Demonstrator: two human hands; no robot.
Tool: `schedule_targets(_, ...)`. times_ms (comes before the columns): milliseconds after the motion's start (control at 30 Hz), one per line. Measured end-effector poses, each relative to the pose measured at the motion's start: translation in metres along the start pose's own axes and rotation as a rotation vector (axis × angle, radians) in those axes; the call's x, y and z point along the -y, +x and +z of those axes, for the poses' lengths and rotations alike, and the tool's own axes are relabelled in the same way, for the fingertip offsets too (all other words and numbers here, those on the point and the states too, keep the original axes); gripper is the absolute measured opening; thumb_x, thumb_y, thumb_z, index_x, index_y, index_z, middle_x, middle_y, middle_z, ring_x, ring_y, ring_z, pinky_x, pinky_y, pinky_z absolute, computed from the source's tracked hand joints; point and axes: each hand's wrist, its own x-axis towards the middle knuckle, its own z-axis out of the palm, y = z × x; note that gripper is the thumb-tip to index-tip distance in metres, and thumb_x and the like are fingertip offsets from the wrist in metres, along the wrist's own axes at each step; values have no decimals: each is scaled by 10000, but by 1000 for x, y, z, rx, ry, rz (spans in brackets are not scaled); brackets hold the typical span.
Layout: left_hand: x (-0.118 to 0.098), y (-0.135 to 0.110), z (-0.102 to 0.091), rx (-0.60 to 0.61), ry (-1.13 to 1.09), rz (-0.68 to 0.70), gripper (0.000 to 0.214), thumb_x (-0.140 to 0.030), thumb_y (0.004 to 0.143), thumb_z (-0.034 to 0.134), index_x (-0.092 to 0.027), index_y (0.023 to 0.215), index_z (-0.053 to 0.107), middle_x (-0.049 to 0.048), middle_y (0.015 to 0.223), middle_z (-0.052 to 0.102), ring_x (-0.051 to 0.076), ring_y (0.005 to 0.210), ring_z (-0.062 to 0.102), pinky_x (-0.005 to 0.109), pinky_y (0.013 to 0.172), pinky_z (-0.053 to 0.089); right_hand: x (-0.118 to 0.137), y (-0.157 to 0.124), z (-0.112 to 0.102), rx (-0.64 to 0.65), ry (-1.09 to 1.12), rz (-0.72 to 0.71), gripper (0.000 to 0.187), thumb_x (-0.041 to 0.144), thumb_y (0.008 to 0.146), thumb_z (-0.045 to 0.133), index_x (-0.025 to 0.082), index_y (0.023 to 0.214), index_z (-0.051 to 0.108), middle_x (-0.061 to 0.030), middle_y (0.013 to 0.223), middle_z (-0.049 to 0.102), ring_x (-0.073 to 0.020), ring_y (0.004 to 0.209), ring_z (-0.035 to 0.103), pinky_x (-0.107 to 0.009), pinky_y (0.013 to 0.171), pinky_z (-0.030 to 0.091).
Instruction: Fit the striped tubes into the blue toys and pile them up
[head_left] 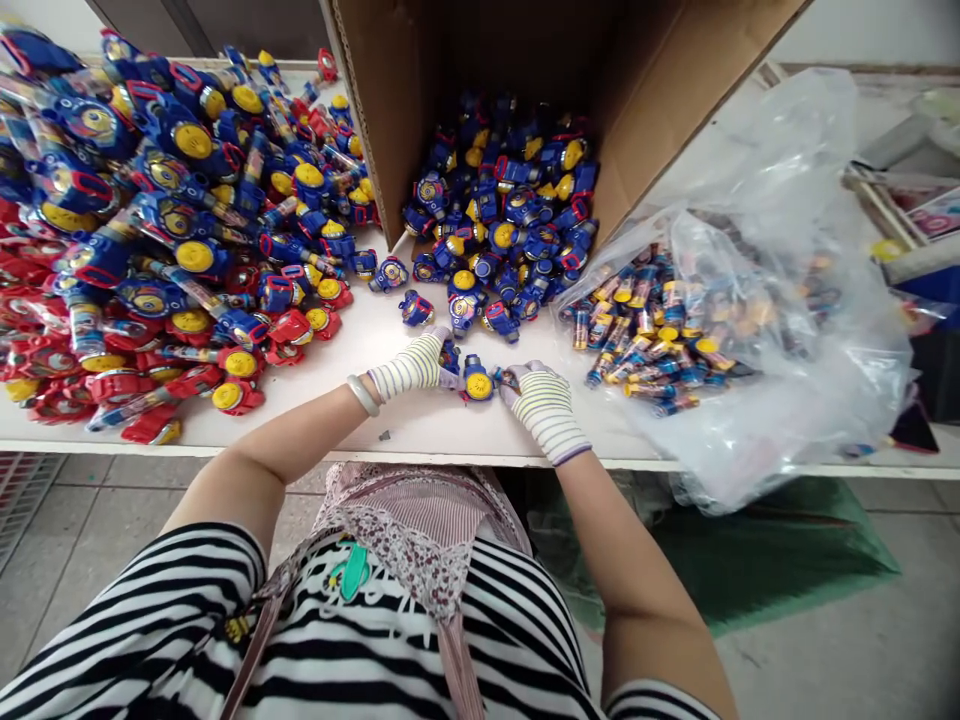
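Both hands wear white gloves with yellow-green stripes and work close to the table's front edge. My left hand [420,366] is closed on the left side of a blue toy with a round yellow face [478,384]. My right hand [543,402] pinches a small dark-coloured tube [508,379] against the toy's right side; the fingers hide part of it, and I cannot tell whether it is inside the toy. Just beyond my hands lie loose blue toys [415,308] of the same kind, in front of a cardboard box on its side.
The open cardboard box [652,110] holds many blue toys [517,205]. On the left is a high heap of blue and red toys with tubes attached [180,250]. To the right, small labelled tubes [660,345] spill from a clear plastic bag [840,370] that hangs over the table edge.
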Motion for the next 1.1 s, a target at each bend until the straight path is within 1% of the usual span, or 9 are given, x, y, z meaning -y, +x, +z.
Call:
schedule_targets(100,-8,-16,-5,-74,-171,-14,624,-474,522,957,-175,879,542,-3,751,549,165,692,526,321,663,501,-6,-10,-2,-100,580,109,307,380,777,706,187,996,610,-96,982,678,-243,867,638,-423,824,523)
schedule_targets(200,-17,-34,-4,-90,-405,71,516,-574,724,819,-162,910,569,6,782,564,133,679,512,267,637,468,7,-28,-5,-113,1083,70,419,477,740,774,227,994,555,-53,986,691,-212,874,678,-396,830,556)
schedule_targets(300,-27,-46,-2,-57,-514,138,454,-577,846,715,-158,979,600,25,860,610,131,723,540,257,692,485,32,-39,-3,-166,1173,63,462,513,709,812,241,974,549,-51,1008,698,-213,915,700,-402,874,565)
schedule_targets(400,-35,-49,-9,-38,-474,199,435,-568,865,703,-158,991,633,55,951,660,171,853,599,277,798,507,48,-37,4,-207,1199,74,471,522,696,818,241,957,545,-54,994,707,-223,914,716,-429,894,572)
schedule_targets(500,-38,-47,-22,2,-364,252,446,-575,861,707,-160,1019,664,80,1035,681,210,944,625,306,860,508,48,-33,7,-239,1190,75,466,513,700,819,239,970,555,-65,1006,718,-228,910,722,-445,900,576)
schedule_targets(633,-35,-46,-29,22,-301,274,458,-589,879,686,-160,1041,674,84,1034,678,206,919,625,319,864,508,42,-31,-4,-239,1092,16,434,525,753,786,235,1012,595,-81,1050,730,-243,940,723,-446,903,576)
schedule_targets(833,-32,-50,-12,30,-371,244,430,-578,924,636,-160,1024,650,60,917,652,162,774,593,275,711,513,36,-33,-17,-173,604,-217,315,443,910,636,227,1131,700,-111,1129,738,-279,1054,696,-437,943,551)
schedule_targets(967,-39,-52,-6,6,-425,202,451,-601,912,642,-151,940,638,42,817,616,127,654,534,241,590,474,35,-36,-19,-109,290,-263,407,438,953,587,190,1260,686,-139,1152,741,-283,1036,698,-390,902,545)
schedule_targets(1100,-47,-55,-4,55,-467,173,493,-635,920,617,-142,896,617,20,713,567,96,543,477,217,493,409,36,-41,-31,-54,129,-275,462,522,964,557,185,1236,716,-139,1044,771,-270,909,721,-344,811,532)
